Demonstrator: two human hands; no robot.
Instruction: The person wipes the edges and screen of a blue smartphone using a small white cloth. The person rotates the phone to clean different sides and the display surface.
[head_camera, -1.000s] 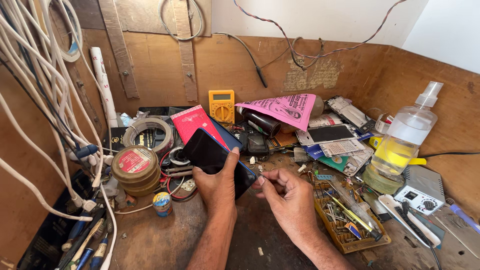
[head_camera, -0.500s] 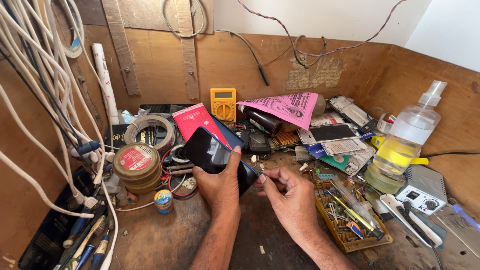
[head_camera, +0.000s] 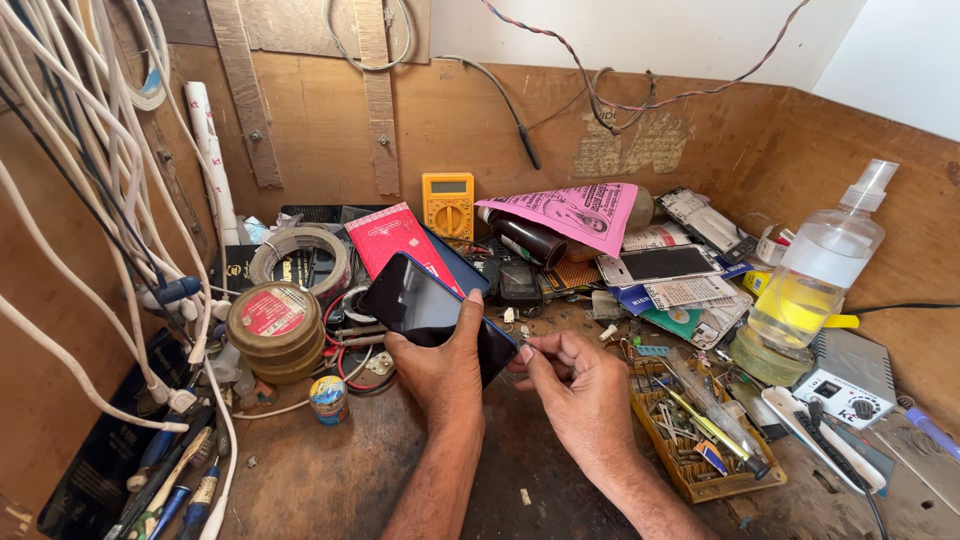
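— Holding anything, those two hands?

— Yes. Nearest the camera, the left hand (head_camera: 440, 365) has its grip clasped round the lower end of a dark smartphone (head_camera: 435, 313), thumb lying across the glossy black screen, so that end is hidden. The phone is tilted above the bench (head_camera: 330, 470), not resting on it. The right hand (head_camera: 580, 385) sits just right of the phone, thumb and forefinger pinched at its edge; whatever they pinch is too small to make out.

— What crowds the phone?

— Right of it, a shallow wooden tray (head_camera: 700, 440) bristling with thin metal tools. Left of it, a stack of round tins (head_camera: 272, 330) and a small painted pot (head_camera: 328, 398); white cables (head_camera: 90, 250) hang further left, cut off at the frame's edge.

— And behind the phone?

— A red booklet (head_camera: 392, 240), partly covered by it, a roll of tape (head_camera: 300, 255), a yellow multimeter (head_camera: 447, 205) leaning on the plywood wall and a pink leaflet (head_camera: 580, 212). Far right of the phone stands a clear spray bottle (head_camera: 815, 280) with yellowish liquid.
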